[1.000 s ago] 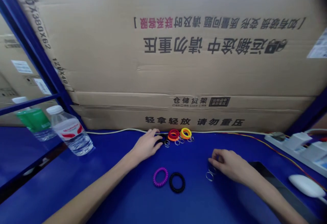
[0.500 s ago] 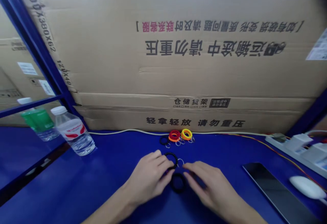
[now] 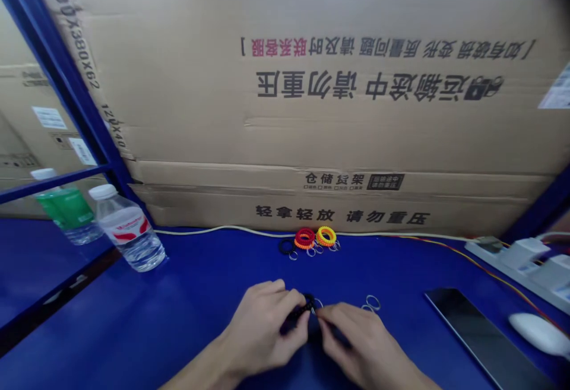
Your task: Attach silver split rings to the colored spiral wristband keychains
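Note:
My left hand is closed, thumb and fingers pinching a black coil wristband, much of it hidden by the fingers. A silver key ring shows at the band's right side. The fingertips of my right hand close on this key ring, touching it where it meets the band. Just beyond the right knuckles lie loose silver key rings on the blue surface, partly covered by the hand.
Farther back lie a black coil, red and orange coils and yellow coils, with key rings. Water bottles stand left. A phone, white mouse-like object and power strip are right. A large carton stands behind.
The black coil wristband has come lower, and its open loop is now mostly hidden in my left fingers. My right hand has shifted down slightly, uncovering loose key rings behind it.

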Tool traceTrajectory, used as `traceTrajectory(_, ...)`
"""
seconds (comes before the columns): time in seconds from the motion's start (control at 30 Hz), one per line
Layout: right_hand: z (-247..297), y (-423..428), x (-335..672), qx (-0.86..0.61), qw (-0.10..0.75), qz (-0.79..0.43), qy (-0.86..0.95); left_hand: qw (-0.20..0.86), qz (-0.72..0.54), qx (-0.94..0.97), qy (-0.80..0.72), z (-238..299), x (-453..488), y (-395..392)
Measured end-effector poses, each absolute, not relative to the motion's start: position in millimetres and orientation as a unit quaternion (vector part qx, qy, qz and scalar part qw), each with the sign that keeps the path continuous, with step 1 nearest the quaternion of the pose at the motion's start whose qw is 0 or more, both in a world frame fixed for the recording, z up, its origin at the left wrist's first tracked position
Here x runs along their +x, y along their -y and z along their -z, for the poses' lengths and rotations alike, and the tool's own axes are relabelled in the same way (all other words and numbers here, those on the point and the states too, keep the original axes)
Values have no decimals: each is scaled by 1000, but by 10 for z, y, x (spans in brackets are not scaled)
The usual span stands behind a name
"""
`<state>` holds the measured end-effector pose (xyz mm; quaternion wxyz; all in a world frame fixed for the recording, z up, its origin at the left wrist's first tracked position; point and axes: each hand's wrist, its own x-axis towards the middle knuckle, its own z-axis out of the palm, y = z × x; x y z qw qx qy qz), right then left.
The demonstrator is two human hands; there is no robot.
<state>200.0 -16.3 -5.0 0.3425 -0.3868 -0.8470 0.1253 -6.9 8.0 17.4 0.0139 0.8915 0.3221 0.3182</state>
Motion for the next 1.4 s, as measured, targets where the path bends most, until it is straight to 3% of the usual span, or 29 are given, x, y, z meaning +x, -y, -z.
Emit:
traceTrajectory(0.13,45,145,1975,-445,373,-184,793,4,-314,901,-299,-153,-50,-56)
traceTrajectory(0.37,-16,92,1938,-489,379,-461,636,-56,-263,930,-251,-139,-59,-71)
traceTrajectory(0.7,1,88,2073,-461,324,-194,803,-43,-253,936,-241,-147,-82,-76)
traceTrajectory(0.77,3,71,2071,-487,335,-210,779,-46,-245,941,-230,-154,-62,-50)
traceTrajectory(0.83,-8,41,2058,-538,344,-300,708,-55,-235,946,-217,-165,-57,-36)
traceTrajectory(0.97,-48,9,2030,-577,282,-475,601,-84,-217,953,-196,-186,-86,-49)
traceTrajectory(1.03,-69,31,2033,-549,277,-409,675,-78,-220,952,-200,-188,-100,-66)
traceTrajectory(1.13,-87,85,2060,-505,262,-210,795,-50,-241,944,-221,-186,-100,-79)
traceTrajectory(1.23,-79,116,2080,-518,215,-106,821,-43,-245,942,-224,-188,-81,-65)
traceTrajectory(1.3,-67,106,2079,-543,222,-118,801,-65,-237,946,-212,-188,-62,-40)
traceTrajectory(1.4,-56,36,2088,-578,290,-235,726,-102,-219,958,-153,-187,-27,4)
